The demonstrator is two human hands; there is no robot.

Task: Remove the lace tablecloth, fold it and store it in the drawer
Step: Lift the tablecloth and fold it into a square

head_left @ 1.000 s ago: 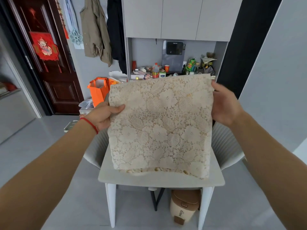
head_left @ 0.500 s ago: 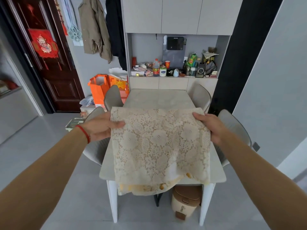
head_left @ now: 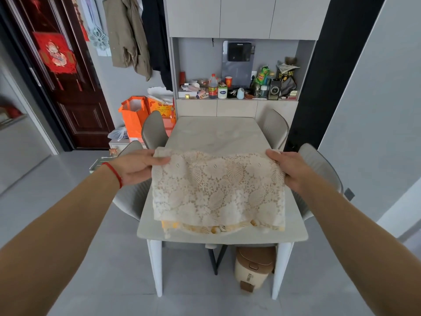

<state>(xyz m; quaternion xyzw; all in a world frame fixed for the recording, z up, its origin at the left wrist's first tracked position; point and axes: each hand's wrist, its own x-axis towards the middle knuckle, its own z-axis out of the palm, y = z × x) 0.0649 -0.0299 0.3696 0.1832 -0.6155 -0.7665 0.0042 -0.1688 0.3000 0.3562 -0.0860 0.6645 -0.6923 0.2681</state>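
Note:
The cream lace tablecloth (head_left: 217,190), folded into a thick rectangle, lies on the near half of the pale marble table (head_left: 214,133). Its lower layers stick out at the near edge. My left hand (head_left: 139,166) grips the cloth's far left corner, thumb on top. My right hand (head_left: 290,168) holds the far right corner the same way. The drawers (head_left: 235,108) under the cluttered sideboard shelf at the table's far end look closed.
Grey chairs stand on both sides of the table (head_left: 153,131) (head_left: 274,128) (head_left: 319,169). A beige bin (head_left: 252,267) sits under the table. Orange bags (head_left: 134,115) stand left of the sideboard, coats hang above, and a dark red door (head_left: 66,76) is at the left.
I have lowered the cloth from held up in front of me down onto the table, folding its top edge forward. Both hands have stayed on its corners.

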